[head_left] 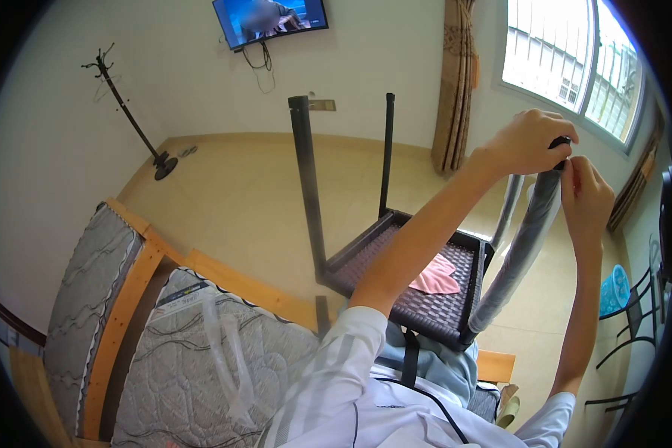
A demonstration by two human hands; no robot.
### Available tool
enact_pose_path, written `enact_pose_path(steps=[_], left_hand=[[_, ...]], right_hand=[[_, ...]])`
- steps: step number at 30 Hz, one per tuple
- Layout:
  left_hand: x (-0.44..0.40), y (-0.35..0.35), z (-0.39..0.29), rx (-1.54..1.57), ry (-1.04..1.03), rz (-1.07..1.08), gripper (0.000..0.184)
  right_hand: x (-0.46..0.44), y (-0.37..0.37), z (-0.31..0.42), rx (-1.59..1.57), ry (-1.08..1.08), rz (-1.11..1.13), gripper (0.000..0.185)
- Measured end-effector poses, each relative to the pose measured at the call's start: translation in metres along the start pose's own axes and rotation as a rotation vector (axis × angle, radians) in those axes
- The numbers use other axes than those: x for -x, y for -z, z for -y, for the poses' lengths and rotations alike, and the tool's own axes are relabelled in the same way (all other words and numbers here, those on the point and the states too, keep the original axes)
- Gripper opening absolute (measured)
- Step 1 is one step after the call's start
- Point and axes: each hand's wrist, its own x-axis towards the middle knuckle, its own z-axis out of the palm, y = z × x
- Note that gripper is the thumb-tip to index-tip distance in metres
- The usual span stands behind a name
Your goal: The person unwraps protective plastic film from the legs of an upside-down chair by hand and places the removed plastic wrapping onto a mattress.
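An upturned black stool or small table rests over my lap, its woven panel (463, 272) between legs that point upward. A pink cloth (437, 276) lies on that panel. Plastic film (526, 231) covers the near right leg, and its black tip (560, 143) shows bare at the top. My left hand (530, 142) is closed around that tip. Just below, my right hand (590, 190) pinches at the film's upper edge with bent fingers. The far right leg (508, 209) looks wrapped too, while the left leg (306, 187) is uncovered.
To my left are a grey mattress (201, 358) and a wooden bed frame (123, 321). A coat stand (131, 112) is by the far wall, under a mounted television (272, 19). At right stand a blue bin (614, 291) and a black chair (635, 313).
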Motion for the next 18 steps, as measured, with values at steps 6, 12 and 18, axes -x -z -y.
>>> enact_pose_path(steps=[6, 12, 18], left_hand=[[-0.01, 0.016, -0.018, -0.279, -0.037, 0.245, 0.018], [-0.016, 0.011, -0.015, -0.5, -0.202, 0.344, 0.009], [-0.009, 0.006, -0.017, -0.584, -0.218, 0.282, 0.006]], right_hand=[[0.001, -0.004, -0.008, -0.009, 0.014, -0.051, 0.013], [0.004, -0.009, -0.011, -0.152, -0.066, -0.115, 0.014], [0.007, -0.024, -0.018, -0.208, -0.057, -0.209, 0.013]])
